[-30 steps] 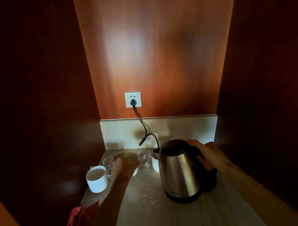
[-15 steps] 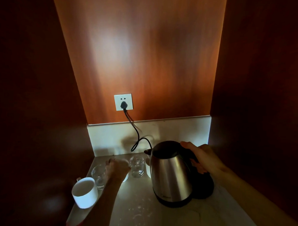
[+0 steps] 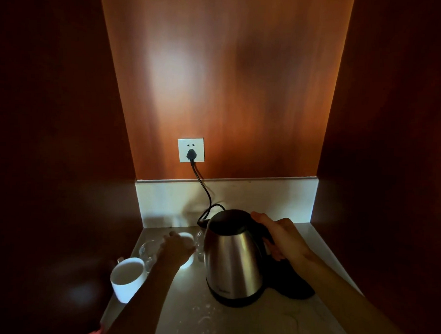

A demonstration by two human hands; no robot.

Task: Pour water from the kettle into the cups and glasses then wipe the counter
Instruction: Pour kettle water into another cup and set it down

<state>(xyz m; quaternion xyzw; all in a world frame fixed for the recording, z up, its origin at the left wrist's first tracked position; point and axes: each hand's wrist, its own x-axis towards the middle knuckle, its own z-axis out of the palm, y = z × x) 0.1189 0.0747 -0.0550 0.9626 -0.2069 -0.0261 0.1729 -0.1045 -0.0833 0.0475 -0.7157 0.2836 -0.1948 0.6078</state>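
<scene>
A steel kettle (image 3: 233, 259) with a black lid stands upright on the pale counter (image 3: 246, 322), off its black base (image 3: 297, 287). My right hand (image 3: 284, 237) grips its black handle. My left hand (image 3: 176, 249) holds a white cup (image 3: 187, 237) beside the kettle's spout. One glass (image 3: 145, 249) stands left of that hand, and another glass (image 3: 199, 243) is partly hidden between the cup and the kettle. A second white cup (image 3: 128, 278) sits at the counter's left edge.
The kettle base's black cord (image 3: 203, 188) runs up to a wall socket (image 3: 190, 149). Dark wooden walls close in on the left and right, and a white backsplash (image 3: 263, 195) lines the back. Water drops (image 3: 204, 316) lie on the counter in front of the kettle.
The view has shifted. The red cloth by my left arm has nearly left the frame. My left hand stays on the far cup; my right hand keeps its grip on the kettle handle.
</scene>
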